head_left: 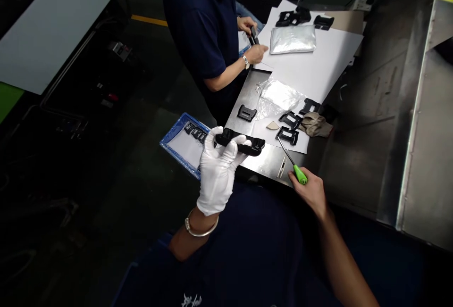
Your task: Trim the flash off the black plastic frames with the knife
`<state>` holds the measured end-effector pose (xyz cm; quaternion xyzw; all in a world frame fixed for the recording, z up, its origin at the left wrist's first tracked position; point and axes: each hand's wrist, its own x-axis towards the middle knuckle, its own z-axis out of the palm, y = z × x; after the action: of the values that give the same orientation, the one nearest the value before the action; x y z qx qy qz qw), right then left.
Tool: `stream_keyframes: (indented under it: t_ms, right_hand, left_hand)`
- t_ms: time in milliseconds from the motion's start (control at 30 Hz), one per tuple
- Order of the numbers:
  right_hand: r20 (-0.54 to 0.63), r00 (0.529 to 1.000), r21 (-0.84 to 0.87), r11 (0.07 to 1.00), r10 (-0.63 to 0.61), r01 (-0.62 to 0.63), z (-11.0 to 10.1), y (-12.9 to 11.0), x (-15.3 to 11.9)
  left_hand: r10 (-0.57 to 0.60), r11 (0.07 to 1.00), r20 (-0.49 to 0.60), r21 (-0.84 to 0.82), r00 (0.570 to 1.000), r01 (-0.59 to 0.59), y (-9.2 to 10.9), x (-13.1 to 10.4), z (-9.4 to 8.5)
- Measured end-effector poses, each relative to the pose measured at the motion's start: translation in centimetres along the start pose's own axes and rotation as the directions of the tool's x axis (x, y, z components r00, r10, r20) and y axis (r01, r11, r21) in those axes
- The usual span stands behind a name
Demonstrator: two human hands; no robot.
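My left hand (218, 175), in a white glove, grips a black plastic part (253, 146) above the near edge of the table. Bare, my right hand (312, 189) is closed round the green handle of a screwdriver-like tool (299, 174), its thin metal shaft pointing up and left. The tip of that shaft appears close to a black frame-shaped part (287, 136) on white paper; whether they touch I cannot tell. Below the shaft lies a slim metal tool (282, 166). Left of my gloved hand is a blue tray (172, 130) lined with white, with several black parts in it.
A co-worker (201, 29) in dark blue stands across, hands on a black part. The metal table (249, 92) bears white paper, clear plastic bags (279, 97), a wrapped packet (293, 39), more black parts (247, 113) and a crumpled beige glove (314, 124). A metal wall (375, 123) rises right.
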<state>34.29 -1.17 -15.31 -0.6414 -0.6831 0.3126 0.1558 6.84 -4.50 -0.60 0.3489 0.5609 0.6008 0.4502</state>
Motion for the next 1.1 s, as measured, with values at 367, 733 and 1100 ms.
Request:
stream_keyframes:
  t_ms: [367, 733, 1100]
  right_hand:
    - [0.064, 0.998, 0.032, 0.999, -0.025, 0.023, -0.1, -1.0, -0.9]
    - [0.060, 0.989, 0.039, 0.990, -0.134, 0.132, -2.0, -3.8, -1.6]
    - [0.052, 0.975, 0.060, 0.975, -0.216, 0.212, -3.4, -5.6, -2.7]
  left_hand:
    - [-0.111, 0.961, -0.275, -0.275, 0.955, 0.032, 1.2, -0.5, 1.7]
    - [-0.151, 0.969, -0.358, -0.239, 0.921, 0.066, 0.1, -0.5, 2.1]
    - [-0.205, 0.950, -0.351, -0.294, 0.914, 0.100, -1.7, 0.0, 2.1]
